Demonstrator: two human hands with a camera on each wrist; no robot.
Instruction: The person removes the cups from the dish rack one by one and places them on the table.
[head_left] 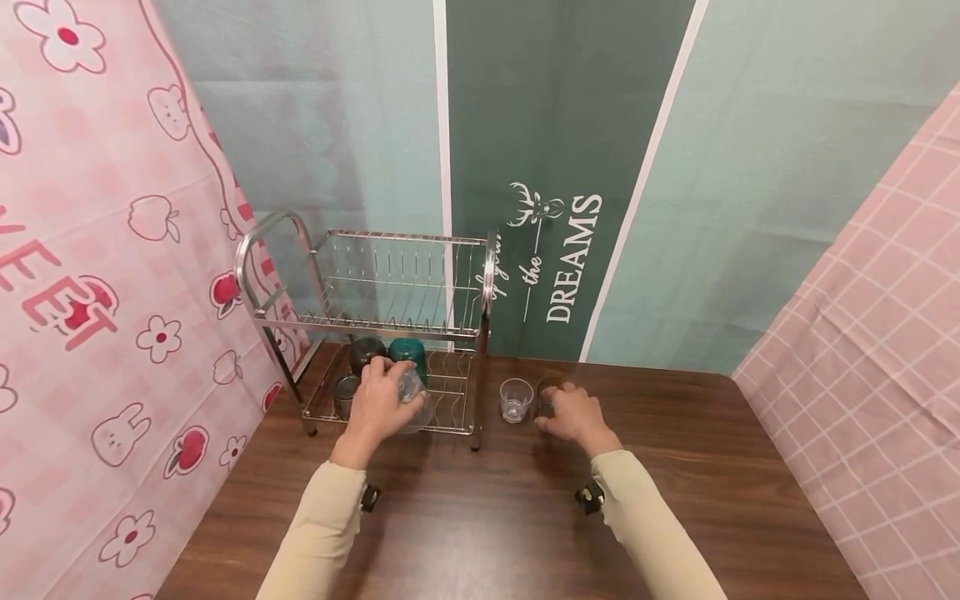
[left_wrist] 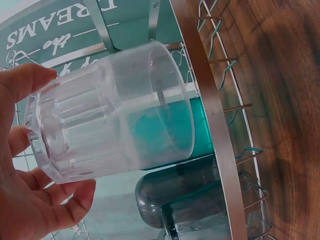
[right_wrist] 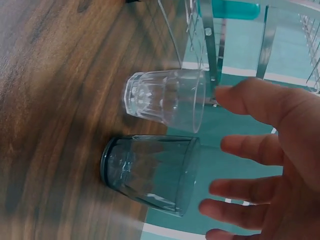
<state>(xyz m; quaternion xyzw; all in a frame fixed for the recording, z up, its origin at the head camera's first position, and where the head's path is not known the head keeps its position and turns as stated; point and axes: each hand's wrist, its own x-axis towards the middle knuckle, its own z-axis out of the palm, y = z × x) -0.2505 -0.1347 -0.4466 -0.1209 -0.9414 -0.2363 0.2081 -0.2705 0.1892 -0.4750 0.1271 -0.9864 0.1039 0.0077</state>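
My left hand [head_left: 381,400] holds a clear plastic cup [left_wrist: 110,115] by its base, rim down, at the lower shelf of the metal dish rack [head_left: 489,275]. In the left wrist view the thumb and fingertips are at the base's edge. Close behind that cup are a teal cup [head_left: 407,354] and a dark cup [head_left: 367,352] on the lower shelf. My right hand [head_left: 576,414] is at a dark grey glass [right_wrist: 150,172] standing on the table, fingers spread near its rim. Left of it, a clear glass [head_left: 516,402] stands upright.
A smoky glass [head_left: 345,396] sits at the left front of the lower shelf. The rack's upper tier [head_left: 405,275] has wire slots above the cups. Printed curtains hang behind the wooden table [head_left: 480,533] and along both sides.
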